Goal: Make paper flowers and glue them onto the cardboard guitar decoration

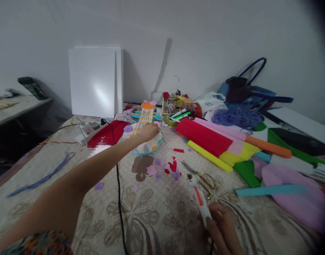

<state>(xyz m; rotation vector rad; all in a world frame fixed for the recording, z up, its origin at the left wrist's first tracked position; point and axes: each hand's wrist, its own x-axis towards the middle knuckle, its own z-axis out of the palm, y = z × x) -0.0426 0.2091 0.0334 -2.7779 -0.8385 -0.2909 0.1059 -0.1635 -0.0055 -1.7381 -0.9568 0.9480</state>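
My left hand (pixel 149 131) reaches across a small handmade paper guitar (pixel 145 147) and touches its body, with the fingers bent together. What they pinch, if anything, is hidden. The guitar has strings, an orange head with pink flowers and a purple flower (pixel 128 129) on its left side. Low on the right, my right hand (pixel 222 226) is closed around a white glue gun (pixel 201 202) with an orange panel. Its dark tip points away from me, toward gold-handled scissors (pixel 205 179). Pink, purple and red paper pieces (pixel 151 170) lie between the guitar and the scissors.
Rolls of red (pixel 205 136), yellow, orange and green paper cover the right side, with purple yarn (pixel 235 117) behind. A black cord (pixel 119 198) crosses the table from a power strip (pixel 88 131). White boards (pixel 95 81) lean on the wall. Purple strands (pixel 42 180) lie left.
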